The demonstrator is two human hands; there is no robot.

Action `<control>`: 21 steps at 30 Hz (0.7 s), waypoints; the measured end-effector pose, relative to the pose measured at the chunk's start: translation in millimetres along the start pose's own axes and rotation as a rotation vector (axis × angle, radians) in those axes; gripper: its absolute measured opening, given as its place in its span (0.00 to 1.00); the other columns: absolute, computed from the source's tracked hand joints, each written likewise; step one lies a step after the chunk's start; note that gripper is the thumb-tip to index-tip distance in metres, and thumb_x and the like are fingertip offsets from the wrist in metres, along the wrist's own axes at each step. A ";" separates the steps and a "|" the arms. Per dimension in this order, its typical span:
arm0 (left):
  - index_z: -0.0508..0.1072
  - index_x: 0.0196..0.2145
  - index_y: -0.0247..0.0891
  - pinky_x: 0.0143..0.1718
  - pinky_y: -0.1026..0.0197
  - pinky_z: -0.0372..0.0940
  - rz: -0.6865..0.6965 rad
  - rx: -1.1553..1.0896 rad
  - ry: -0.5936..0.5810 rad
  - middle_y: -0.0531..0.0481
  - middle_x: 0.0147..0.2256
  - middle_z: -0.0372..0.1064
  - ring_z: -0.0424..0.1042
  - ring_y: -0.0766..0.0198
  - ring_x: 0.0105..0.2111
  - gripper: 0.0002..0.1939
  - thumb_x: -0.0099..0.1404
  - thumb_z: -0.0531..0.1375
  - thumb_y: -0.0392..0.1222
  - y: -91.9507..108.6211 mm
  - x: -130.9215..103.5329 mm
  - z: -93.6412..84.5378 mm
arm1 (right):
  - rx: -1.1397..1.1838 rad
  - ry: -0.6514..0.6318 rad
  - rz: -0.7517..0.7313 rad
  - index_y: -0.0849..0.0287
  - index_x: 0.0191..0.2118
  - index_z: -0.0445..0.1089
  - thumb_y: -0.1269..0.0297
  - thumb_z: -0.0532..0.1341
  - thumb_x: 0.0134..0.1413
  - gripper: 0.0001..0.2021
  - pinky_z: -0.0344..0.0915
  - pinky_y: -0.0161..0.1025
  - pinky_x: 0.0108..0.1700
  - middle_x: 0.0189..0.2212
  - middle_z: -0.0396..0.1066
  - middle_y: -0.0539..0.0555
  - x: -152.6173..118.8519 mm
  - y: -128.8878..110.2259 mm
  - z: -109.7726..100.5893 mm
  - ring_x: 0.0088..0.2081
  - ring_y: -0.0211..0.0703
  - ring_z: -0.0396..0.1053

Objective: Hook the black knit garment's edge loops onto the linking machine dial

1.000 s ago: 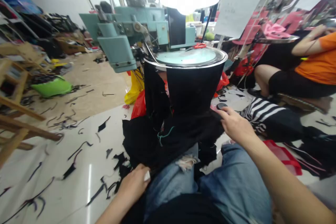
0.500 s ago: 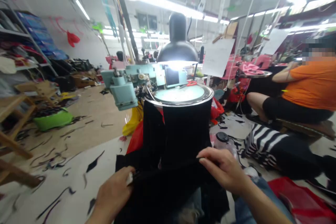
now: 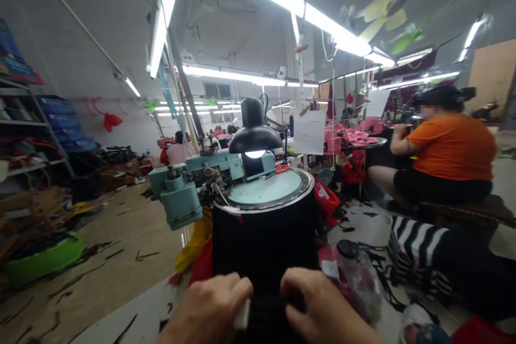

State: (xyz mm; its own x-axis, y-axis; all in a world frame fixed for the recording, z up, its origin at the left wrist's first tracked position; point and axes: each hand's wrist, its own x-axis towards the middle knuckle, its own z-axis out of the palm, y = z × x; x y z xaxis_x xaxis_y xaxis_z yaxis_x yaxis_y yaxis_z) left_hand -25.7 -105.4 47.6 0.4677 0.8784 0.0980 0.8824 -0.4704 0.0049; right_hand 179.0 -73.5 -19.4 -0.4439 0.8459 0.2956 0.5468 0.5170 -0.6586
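Black fabric (image 3: 264, 242) hangs from the round plate (image 3: 266, 188) of a light-green sewing machine (image 3: 181, 201) and runs down to the bottom centre. My left hand (image 3: 215, 306) is curled at the left side of the fabric, with a small whitish piece at its fingers; its grip is on the black fabric. On the right side, my right hand (image 3: 318, 301) has its fingers bent round the same black fabric. A black lamp (image 3: 253, 126) shines over the plate, and red-handled scissors (image 3: 281, 169) rest at the plate's back edge.
A person in orange (image 3: 455, 145) sits at the right. Near my right hand stands a dark-lidded container (image 3: 349, 255) in clear plastic. Striped fabric (image 3: 419, 242) lies beyond it. To the left are a green basin (image 3: 46, 260) and scraps on the floor.
The view has tilted up. My hands have come closer together, and the black fabric that was stretched between them now hangs in front of the plate.
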 end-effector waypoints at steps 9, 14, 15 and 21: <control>0.75 0.34 0.43 0.28 0.66 0.59 0.063 -0.085 0.065 0.55 0.31 0.74 0.73 0.65 0.27 0.09 0.62 0.58 0.31 -17.6 23.0 -26.9 | -0.010 0.098 0.063 0.56 0.32 0.74 0.76 0.57 0.48 0.11 0.64 0.35 0.39 0.31 0.75 0.50 7.1 7.7 -33.5 0.35 0.42 0.73; 0.77 0.37 0.43 0.33 0.66 0.65 0.087 -0.168 0.228 0.54 0.34 0.75 0.75 0.65 0.32 0.12 0.63 0.58 0.30 -51.3 41.3 -23.5 | 0.303 -0.125 0.087 0.56 0.43 0.71 0.66 0.55 0.61 0.09 0.64 0.31 0.27 0.33 0.73 0.49 24.8 0.1 -42.5 0.27 0.36 0.70; 0.77 0.38 0.42 0.34 0.66 0.66 0.092 -0.184 0.268 0.54 0.32 0.75 0.75 0.64 0.32 0.11 0.63 0.58 0.30 -57.4 44.8 -21.7 | 0.268 -0.084 0.078 0.56 0.42 0.71 0.66 0.57 0.60 0.07 0.64 0.30 0.28 0.32 0.72 0.48 31.2 -1.5 -44.0 0.28 0.37 0.70; 0.77 0.40 0.38 0.35 0.66 0.69 0.297 -0.138 0.570 0.50 0.36 0.76 0.76 0.65 0.33 0.07 0.65 0.60 0.32 -88.0 63.2 -15.4 | 0.352 -0.083 0.128 0.55 0.48 0.70 0.61 0.51 0.66 0.13 0.61 0.30 0.20 0.31 0.73 0.49 70.3 -7.4 -36.5 0.20 0.35 0.68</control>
State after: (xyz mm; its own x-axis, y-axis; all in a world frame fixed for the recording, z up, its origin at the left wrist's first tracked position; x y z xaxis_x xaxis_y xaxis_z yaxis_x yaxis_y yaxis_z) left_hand -74.5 -9.8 68.6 0.5567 0.5456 0.6265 0.6878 -0.7256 0.0207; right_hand 169.7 -13.0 31.5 -0.4518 0.8797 0.1483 0.3302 0.3193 -0.8883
